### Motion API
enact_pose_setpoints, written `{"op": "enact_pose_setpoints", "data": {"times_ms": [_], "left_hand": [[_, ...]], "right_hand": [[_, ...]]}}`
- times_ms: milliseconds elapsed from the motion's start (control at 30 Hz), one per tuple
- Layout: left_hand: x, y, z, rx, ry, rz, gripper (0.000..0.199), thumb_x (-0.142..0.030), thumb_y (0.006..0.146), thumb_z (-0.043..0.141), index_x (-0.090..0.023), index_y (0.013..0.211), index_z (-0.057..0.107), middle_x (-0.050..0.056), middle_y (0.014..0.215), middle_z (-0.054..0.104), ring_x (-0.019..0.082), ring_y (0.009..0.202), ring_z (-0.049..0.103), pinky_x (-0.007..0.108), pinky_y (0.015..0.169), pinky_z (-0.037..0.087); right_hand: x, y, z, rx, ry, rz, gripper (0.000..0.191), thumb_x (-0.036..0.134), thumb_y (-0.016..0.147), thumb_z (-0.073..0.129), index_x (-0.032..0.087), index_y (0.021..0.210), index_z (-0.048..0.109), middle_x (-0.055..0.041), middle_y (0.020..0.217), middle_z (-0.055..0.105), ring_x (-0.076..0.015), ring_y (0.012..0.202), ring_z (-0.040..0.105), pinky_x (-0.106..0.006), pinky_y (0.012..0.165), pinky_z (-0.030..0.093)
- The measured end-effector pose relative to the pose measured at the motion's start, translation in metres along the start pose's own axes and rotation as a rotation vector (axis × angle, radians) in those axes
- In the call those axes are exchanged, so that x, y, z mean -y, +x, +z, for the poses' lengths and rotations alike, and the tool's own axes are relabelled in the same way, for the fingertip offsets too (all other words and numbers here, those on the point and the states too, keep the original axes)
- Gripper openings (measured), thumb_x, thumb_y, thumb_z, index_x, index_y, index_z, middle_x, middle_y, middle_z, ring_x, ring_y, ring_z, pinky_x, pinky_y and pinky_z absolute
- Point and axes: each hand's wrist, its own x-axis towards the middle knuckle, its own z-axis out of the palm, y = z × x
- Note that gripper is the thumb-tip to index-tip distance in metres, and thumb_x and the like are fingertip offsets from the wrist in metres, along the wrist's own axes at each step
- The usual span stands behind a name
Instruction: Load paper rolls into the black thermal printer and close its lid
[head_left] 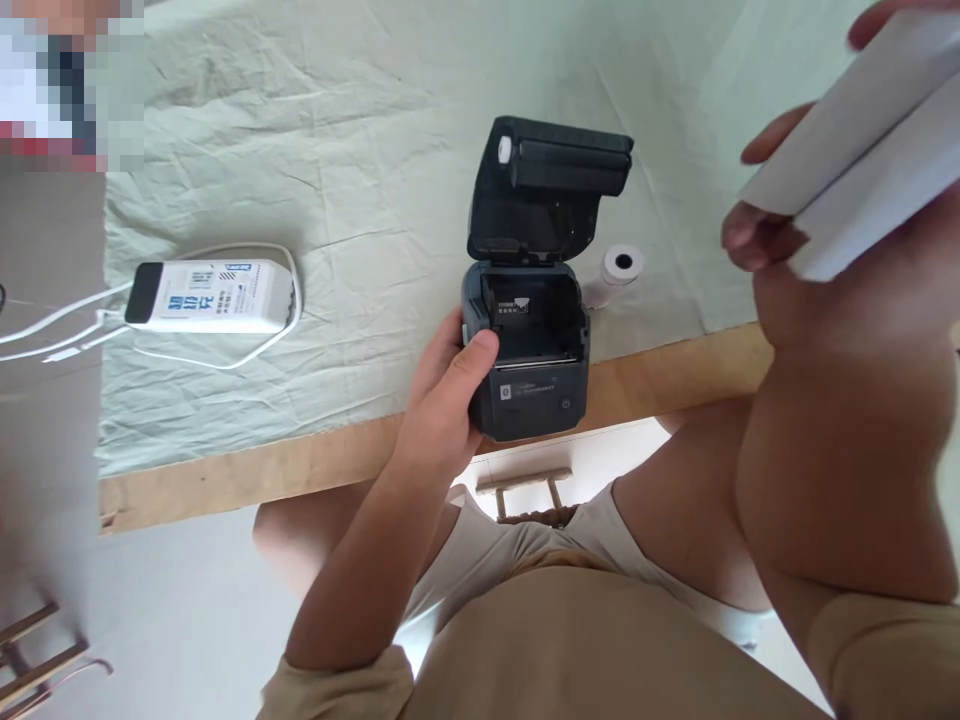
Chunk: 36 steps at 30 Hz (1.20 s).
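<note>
My left hand (450,395) grips the left side of a dark grey label printer (532,395), thumb on its top edge. The printer's lid (536,190) stands open, with a black roller along its far edge, and its paper bay (532,315) shows no roll inside. At the upper right, close to the camera, my right hand (847,295) is wrapped round a white paper roll (862,130); two long curved white surfaces lie side by side there, and part of them leaves the view. A small white paper roll (621,265) stands upright just behind the printer's right side.
A white power strip (217,297) with white cables lies at the left on the pale green cloth (360,180). The table's wooden front edge (255,470) runs before my lap. A wooden stool (37,650) shows at lower left; a blurred-out patch fills the upper left corner.
</note>
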Motion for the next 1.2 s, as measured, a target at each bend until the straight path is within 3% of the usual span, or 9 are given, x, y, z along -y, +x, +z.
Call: {"op": "enact_pose_setpoints", "data": {"times_ms": [133,267,433,567,667,800,933,1033,1200], "left_hand": [[0.001,0.000,-0.003,0.024,-0.010,0.009,0.035,-0.051,0.095,0.085,-0.023,0.114,0.078,0.010,0.117,0.086,0.035,0.117,0.084,0.040,0.088,0.073],[0.003,-0.001,-0.004,0.036,-0.002,0.023,0.032,-0.050,0.099,0.080,-0.023,0.117,0.080,0.010,0.119,0.086,0.034,0.116,0.085,0.039,0.088,0.073],[0.002,-0.001,-0.003,0.040,0.008,0.009,0.035,-0.052,0.097,0.081,-0.024,0.117,0.079,0.010,0.119,0.086,0.035,0.118,0.084,0.040,0.087,0.073],[0.001,-0.001,-0.002,0.040,-0.006,0.012,0.035,-0.051,0.096,0.083,-0.022,0.116,0.078,0.011,0.118,0.086,0.036,0.118,0.084,0.041,0.091,0.073],[0.003,0.000,-0.004,0.044,-0.005,0.029,0.035,-0.051,0.096,0.083,-0.022,0.115,0.078,0.011,0.119,0.086,0.036,0.116,0.085,0.043,0.092,0.074],[0.004,0.001,-0.005,0.053,-0.015,0.036,0.035,-0.051,0.095,0.085,-0.021,0.112,0.078,0.011,0.120,0.086,0.036,0.112,0.087,0.043,0.090,0.074],[0.002,0.001,-0.002,0.038,-0.015,0.030,0.033,-0.050,0.095,0.086,-0.022,0.109,0.078,0.009,0.116,0.088,0.033,0.111,0.087,0.040,0.086,0.074],[0.001,0.001,-0.001,0.029,0.002,0.027,0.035,-0.053,0.094,0.086,-0.022,0.109,0.078,0.008,0.114,0.088,0.034,0.111,0.087,0.040,0.085,0.074],[0.002,0.001,-0.002,0.038,0.011,0.024,0.039,-0.054,0.094,0.086,-0.022,0.113,0.078,0.009,0.113,0.087,0.034,0.112,0.086,0.040,0.085,0.074]], "right_hand": [[-0.037,-0.001,-0.008,-0.073,-0.032,0.209,0.035,0.049,0.085,0.091,0.028,0.089,0.063,-0.0006,0.077,0.065,-0.0149,0.056,0.058,-0.034,0.044,0.043],[-0.050,-0.011,-0.010,0.002,-0.435,0.033,0.033,0.043,0.090,0.091,0.027,0.087,0.061,-0.0025,0.080,0.071,-0.0205,0.070,0.068,-0.038,0.062,0.052],[-0.052,-0.015,-0.015,0.077,-0.686,-0.147,0.017,0.034,0.099,0.081,0.032,0.111,0.070,-0.0053,0.110,0.081,-0.0283,0.099,0.076,-0.045,0.083,0.059],[-0.046,-0.017,-0.015,0.120,-0.812,-0.112,0.043,0.032,0.096,0.083,0.036,0.135,0.066,-0.0038,0.116,0.080,-0.0334,0.103,0.078,-0.052,0.084,0.063],[-0.028,-0.025,-0.008,0.075,-0.824,-0.291,0.037,0.035,0.101,0.076,0.034,0.137,0.066,-0.0082,0.127,0.079,-0.0379,0.121,0.077,-0.057,0.096,0.065],[-0.010,-0.041,0.013,0.100,-0.694,-0.502,0.025,0.032,0.107,0.063,0.033,0.132,0.066,-0.0052,0.113,0.078,-0.0301,0.102,0.080,-0.050,0.085,0.068],[-0.022,-0.048,0.026,0.254,-0.682,-0.369,0.038,0.030,0.103,0.069,0.033,0.140,0.062,-0.0118,0.134,0.073,-0.0352,0.125,0.074,-0.055,0.099,0.067],[-0.028,-0.050,0.028,0.308,-0.679,-0.273,0.039,0.025,0.103,0.066,0.034,0.140,0.060,-0.0093,0.129,0.076,-0.0342,0.117,0.077,-0.054,0.095,0.068],[-0.023,-0.053,0.027,0.407,-0.572,-0.338,0.053,0.012,0.091,0.060,0.027,0.141,0.059,-0.0096,0.131,0.078,-0.0314,0.115,0.079,-0.050,0.089,0.069]]}}
